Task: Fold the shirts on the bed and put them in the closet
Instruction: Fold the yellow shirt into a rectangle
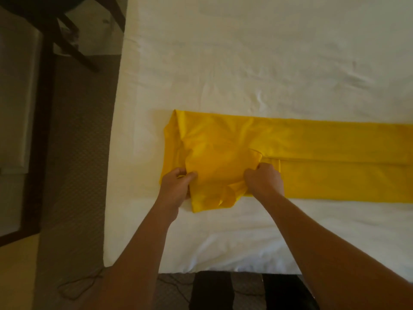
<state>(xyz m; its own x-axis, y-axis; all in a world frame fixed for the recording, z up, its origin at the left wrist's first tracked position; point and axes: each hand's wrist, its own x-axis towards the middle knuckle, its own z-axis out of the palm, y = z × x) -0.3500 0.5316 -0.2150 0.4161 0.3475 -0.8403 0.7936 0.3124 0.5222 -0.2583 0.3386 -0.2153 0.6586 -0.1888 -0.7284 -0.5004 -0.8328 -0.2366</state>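
Observation:
A yellow shirt (312, 148) lies on the white bed (245, 63), folded into a long band that runs off the right edge of the view. Its left end is doubled over into a loose flap. My left hand (176, 186) pinches the left edge of that flap. My right hand (264, 180) grips the flap's bunched right corner, fingers curled into the cloth. Both hands sit near the bed's front left corner.
The bed's left edge drops to a carpeted floor (73, 153). A dark chair (67, 30) stands at the top left beside a dark-framed piece of furniture (38, 130). A thin cable (78, 285) lies on the floor at the bottom left.

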